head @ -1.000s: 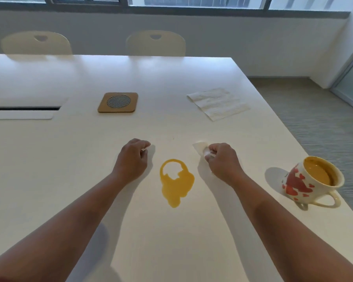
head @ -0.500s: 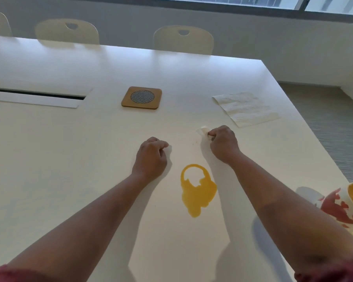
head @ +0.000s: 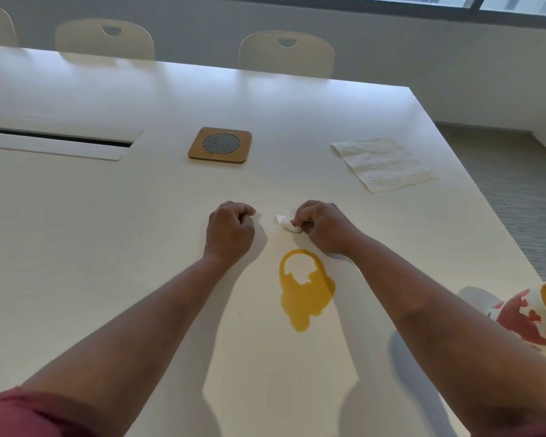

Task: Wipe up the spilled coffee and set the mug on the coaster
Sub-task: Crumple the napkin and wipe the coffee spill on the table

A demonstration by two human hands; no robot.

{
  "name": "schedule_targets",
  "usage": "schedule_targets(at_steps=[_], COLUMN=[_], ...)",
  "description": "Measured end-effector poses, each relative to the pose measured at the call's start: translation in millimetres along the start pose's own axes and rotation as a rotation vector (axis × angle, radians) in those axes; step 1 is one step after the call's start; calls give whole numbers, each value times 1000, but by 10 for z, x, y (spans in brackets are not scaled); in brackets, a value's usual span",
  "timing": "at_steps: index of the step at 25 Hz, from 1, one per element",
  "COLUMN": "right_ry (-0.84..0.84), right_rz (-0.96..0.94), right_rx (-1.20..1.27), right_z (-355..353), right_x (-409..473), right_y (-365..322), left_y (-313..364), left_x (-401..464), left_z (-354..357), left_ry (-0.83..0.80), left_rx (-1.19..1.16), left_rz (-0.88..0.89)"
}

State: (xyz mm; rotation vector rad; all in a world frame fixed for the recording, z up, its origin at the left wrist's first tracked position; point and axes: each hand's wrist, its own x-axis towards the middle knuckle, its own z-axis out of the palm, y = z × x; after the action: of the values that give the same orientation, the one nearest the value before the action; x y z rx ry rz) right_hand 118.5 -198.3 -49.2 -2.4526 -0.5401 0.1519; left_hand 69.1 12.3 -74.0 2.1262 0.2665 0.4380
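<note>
Both hands have drawn closer together over the last second, and that is nearly the whole of the change. The right hand (head: pixel 323 227), which sat out to the right of the yellow-brown coffee puddle (head: pixel 306 291), has slid across to just beyond its far edge, its grip pinched on a small crumpled scrap of white tissue (head: pixel 287 223) that lies against the white tabletop (head: pixel 108 247). The left hand (head: pixel 230 230) rests beside it, fingers curled into a loose fist with nothing visible inside.

The puddle looks the same as before: same ring-topped outline, same spread, no smear. So no wiping has reached it; the scrap is close to the spill, not in it.

The white mug with red heart shapes (head: pixel 530 316) stands near the right edge of the tabletop, partly cut off from view, with coffee inside. The square wooden coaster with a round grey mesh centre (head: pixel 220 145) lies bare farther up the middle, well apart from the mug. A flat embossed white paper towel (head: pixel 383 164) lies unused toward the far right corner.

My reading: the task has barely begun, and that scrap looks too little for the puddle; the big towel would serve better.
</note>
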Motion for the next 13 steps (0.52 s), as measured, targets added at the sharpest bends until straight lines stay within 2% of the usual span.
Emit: schedule_targets(at_steps=[8,13], right_ry=[-167,-328], right_rz=[-169,-291], right_rx=[-117,-165], right_z=[-22,91], right_x=[-89,-216], right_y=[-215,-550], left_y=[36,16], left_x=[-51,-48], left_z=[-149,-166], left_ry=[41,61], left_rx=[-306,-351], left_rz=[-107,-71])
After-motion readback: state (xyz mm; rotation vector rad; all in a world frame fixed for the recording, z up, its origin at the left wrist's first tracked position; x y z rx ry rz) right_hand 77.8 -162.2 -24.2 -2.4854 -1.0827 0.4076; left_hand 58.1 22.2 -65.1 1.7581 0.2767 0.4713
